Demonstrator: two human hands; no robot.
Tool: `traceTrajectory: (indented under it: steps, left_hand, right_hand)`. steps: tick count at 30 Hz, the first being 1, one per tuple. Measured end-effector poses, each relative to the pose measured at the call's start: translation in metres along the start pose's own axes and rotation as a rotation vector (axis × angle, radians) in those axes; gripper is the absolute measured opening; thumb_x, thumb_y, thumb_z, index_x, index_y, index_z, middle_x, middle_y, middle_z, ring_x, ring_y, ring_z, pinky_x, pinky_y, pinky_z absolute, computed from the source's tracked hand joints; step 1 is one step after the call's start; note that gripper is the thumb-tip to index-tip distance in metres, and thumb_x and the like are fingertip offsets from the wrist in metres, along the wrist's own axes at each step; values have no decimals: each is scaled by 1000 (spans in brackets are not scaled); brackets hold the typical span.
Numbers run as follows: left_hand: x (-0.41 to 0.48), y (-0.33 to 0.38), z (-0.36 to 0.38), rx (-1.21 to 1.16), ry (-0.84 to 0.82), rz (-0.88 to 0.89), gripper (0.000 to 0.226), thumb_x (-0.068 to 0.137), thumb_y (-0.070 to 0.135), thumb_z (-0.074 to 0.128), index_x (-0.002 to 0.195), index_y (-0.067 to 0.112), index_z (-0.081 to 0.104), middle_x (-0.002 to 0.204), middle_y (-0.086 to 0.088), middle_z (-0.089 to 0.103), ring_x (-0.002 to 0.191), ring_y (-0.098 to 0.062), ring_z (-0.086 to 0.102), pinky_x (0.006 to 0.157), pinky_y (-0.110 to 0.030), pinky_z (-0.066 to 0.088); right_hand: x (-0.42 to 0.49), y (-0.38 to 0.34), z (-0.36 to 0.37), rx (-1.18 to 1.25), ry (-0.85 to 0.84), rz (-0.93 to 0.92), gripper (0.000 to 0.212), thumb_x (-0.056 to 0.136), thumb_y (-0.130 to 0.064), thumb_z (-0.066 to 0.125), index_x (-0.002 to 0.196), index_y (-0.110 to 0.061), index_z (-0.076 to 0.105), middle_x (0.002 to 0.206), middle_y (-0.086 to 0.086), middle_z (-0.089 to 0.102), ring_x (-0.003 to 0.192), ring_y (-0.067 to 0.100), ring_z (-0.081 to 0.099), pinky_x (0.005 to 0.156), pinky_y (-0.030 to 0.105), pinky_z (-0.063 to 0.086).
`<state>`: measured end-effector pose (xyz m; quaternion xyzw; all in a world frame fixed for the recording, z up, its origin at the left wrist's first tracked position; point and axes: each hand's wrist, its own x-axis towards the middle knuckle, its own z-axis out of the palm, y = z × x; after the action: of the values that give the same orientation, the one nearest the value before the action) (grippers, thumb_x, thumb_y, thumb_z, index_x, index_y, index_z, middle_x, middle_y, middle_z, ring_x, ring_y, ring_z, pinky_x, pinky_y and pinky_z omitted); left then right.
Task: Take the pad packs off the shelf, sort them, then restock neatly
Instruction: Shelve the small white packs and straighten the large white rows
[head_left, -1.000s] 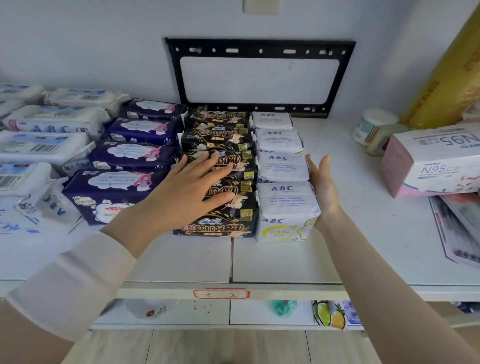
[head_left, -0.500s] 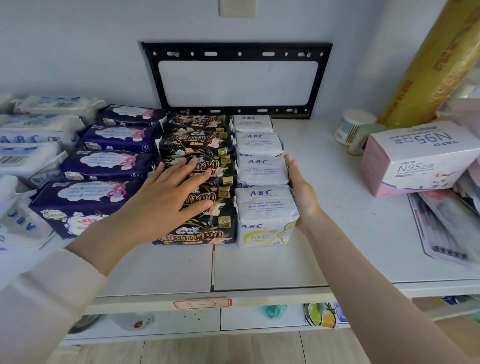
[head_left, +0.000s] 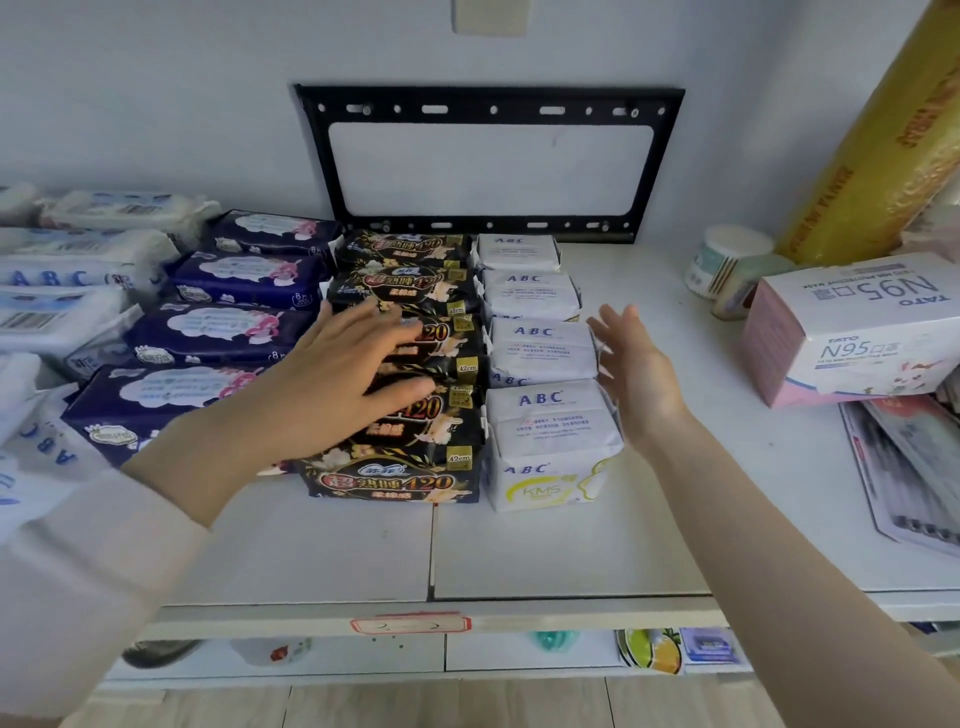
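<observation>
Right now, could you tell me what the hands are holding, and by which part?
Nothing is held. The left hand is flat over the black packs; the right hand is open beside the white packs.

**Pad packs sorted in rows on shelf**

White shelf (head_left: 519, 551), rows run front to back. Small white ABC packs (head_left: 550, 431) on the right, four deep. Black-gold 420 packs (head_left: 395, 480) touching their left side. Navy packs (head_left: 223, 332) next, four deep. Larger white-blue ABC packs (head_left: 62, 275) far left, looser, some askew.

pale wall (head_left: 156, 78), black bracket (head_left: 488, 98) (mounted), wood floor (head_left: 441, 706)
</observation>
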<state>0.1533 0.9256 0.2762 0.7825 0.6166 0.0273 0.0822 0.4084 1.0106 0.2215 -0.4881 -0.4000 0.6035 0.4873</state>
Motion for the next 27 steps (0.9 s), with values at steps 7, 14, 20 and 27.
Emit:
traceTrajectory:
  steps: [7,14,20,27]
  left_hand:
    - [62,-29,-9,-42,-18,-224,70,85,62,14,147,34,-2,156,-10,-11,142,-28,-14,115,-47,-6]
    - [69,-32,-5,-140,-128,-238,60,90,58,17,146,40,6,155,-8,-16,139,-27,-24,113,-47,-7]
    - [67,-34,-5,-104,-110,-213,60,89,58,14,146,40,6,155,-9,-13,140,-26,-22,114,-46,-6]
    - [98,-46,-21,-54,14,-201,57,93,55,15,146,38,3,155,-12,-9,142,-29,-14,114,-45,-6]
  right_hand:
    - [38,-18,19,-86,-5,67,49,95,-51,35,118,-15,59,124,3,60,113,20,58,102,38,42]
    - [47,-17,21,-147,-72,111,59,92,-57,36,116,-11,62,112,14,67,101,28,65,93,43,50]
    - [49,-19,17,-183,-125,110,46,95,-53,32,93,-21,65,94,0,71,89,18,66,82,34,51]
    - [82,-41,25,-403,-37,-8,73,86,-69,33,142,-22,35,143,-9,39,131,13,38,114,35,25]
